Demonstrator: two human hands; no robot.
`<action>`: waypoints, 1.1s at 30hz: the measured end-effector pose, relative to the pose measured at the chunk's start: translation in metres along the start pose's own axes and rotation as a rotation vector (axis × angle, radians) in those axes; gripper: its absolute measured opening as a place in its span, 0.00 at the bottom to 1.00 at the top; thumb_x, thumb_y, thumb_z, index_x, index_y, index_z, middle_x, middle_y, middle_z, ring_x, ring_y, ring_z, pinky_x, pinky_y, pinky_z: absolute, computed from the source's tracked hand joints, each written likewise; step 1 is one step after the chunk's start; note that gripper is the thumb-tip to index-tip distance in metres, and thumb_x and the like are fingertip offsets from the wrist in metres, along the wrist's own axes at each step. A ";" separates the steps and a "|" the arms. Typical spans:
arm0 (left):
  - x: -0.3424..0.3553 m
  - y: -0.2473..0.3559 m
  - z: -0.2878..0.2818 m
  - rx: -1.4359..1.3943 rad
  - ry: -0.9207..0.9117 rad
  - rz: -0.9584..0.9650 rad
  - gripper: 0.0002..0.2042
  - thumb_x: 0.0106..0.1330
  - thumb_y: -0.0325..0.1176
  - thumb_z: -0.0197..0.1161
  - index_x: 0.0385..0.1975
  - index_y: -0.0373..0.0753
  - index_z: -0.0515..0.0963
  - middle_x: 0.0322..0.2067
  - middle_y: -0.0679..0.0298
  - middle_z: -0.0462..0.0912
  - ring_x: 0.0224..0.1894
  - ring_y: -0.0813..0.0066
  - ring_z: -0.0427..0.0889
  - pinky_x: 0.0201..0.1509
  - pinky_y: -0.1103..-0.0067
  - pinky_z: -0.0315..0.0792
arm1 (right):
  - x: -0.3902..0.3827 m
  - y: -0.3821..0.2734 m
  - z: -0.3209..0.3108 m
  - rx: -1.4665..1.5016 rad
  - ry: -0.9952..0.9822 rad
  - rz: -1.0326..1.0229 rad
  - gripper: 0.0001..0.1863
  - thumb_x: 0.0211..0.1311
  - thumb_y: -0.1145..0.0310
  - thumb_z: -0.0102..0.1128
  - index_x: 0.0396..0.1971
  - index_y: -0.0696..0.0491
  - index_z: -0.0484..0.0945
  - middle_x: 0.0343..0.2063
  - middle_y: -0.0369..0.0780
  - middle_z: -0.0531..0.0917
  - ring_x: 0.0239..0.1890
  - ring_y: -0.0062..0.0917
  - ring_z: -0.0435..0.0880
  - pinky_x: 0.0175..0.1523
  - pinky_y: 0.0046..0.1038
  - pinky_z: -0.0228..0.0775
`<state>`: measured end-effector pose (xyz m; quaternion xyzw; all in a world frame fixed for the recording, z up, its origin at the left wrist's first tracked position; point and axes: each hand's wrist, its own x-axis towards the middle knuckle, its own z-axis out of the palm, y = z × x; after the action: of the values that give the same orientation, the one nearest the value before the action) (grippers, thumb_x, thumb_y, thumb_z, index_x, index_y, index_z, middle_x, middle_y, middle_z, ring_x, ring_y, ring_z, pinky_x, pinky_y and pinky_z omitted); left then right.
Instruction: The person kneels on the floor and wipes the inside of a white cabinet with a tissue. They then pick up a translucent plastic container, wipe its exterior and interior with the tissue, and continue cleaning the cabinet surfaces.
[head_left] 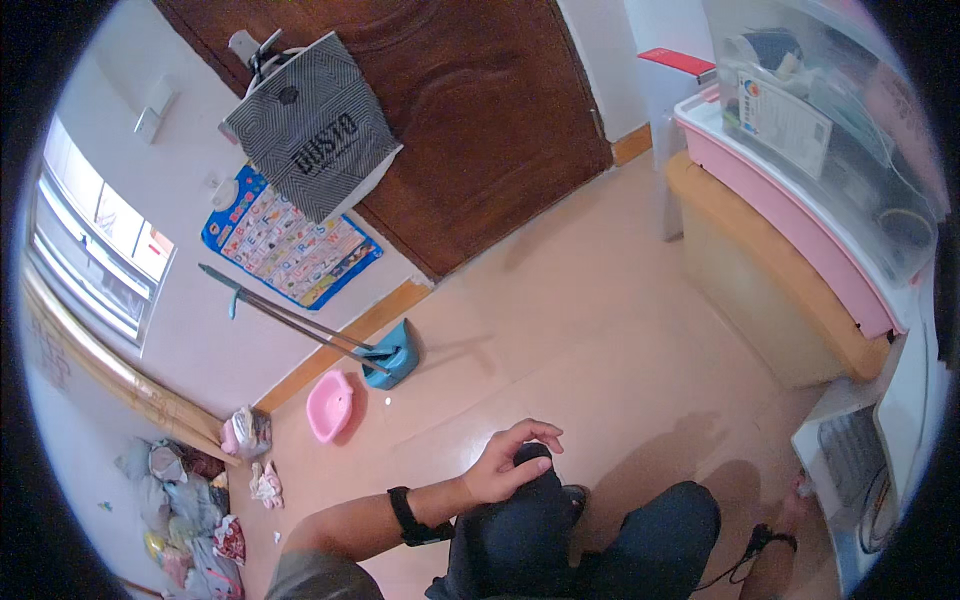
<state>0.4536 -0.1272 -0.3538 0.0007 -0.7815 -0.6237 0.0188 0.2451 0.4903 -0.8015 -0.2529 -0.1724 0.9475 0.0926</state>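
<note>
My left hand (510,465) rests on my left knee, clad in dark trousers (510,530). Its fingers are loosely bent, the thumb stands apart from them, and nothing is held. A black band (408,515) circles that wrist. Low on the right, my right hand (795,500) is beside a white shelf unit (815,445). Its fingers are small and partly hidden, so whether they grip anything does not show. Another black band (772,538) with a thin cable sits at the right wrist.
A pink basin (330,407) and a blue dustpan (400,358) with long handles stand by the left wall. Stacked storage boxes (780,215) line the right side. A patterned grey bag (315,125) hangs before the brown door (490,130). Several bundled bags (180,500) lie lower left.
</note>
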 end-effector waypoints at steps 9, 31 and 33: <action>0.011 -0.003 -0.002 0.008 -0.037 -0.020 0.19 0.69 0.33 0.61 0.57 0.34 0.72 0.44 0.59 0.82 0.51 0.69 0.79 0.59 0.72 0.70 | -0.011 -0.018 0.009 -0.092 0.094 -0.070 0.21 0.70 0.55 0.48 0.54 0.53 0.76 0.47 0.43 0.83 0.48 0.36 0.80 0.52 0.42 0.75; 0.019 -0.007 0.012 0.043 0.008 -0.008 0.26 0.66 0.47 0.60 0.52 0.27 0.70 0.42 0.52 0.78 0.46 0.63 0.80 0.55 0.69 0.70 | -0.022 0.020 0.016 0.270 -0.100 -0.023 0.18 0.71 0.57 0.50 0.50 0.53 0.77 0.43 0.39 0.84 0.42 0.35 0.83 0.40 0.34 0.80; 0.015 -0.003 0.019 0.056 0.056 -0.023 0.28 0.65 0.49 0.60 0.50 0.26 0.70 0.41 0.52 0.77 0.44 0.63 0.80 0.54 0.69 0.70 | -0.033 0.013 0.025 0.220 0.100 -0.127 0.18 0.72 0.56 0.47 0.51 0.51 0.76 0.44 0.38 0.84 0.45 0.36 0.83 0.45 0.36 0.80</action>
<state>0.4378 -0.1099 -0.3604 0.0276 -0.7978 -0.6014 0.0335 0.2590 0.4628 -0.7709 -0.2769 -0.0781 0.9391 0.1881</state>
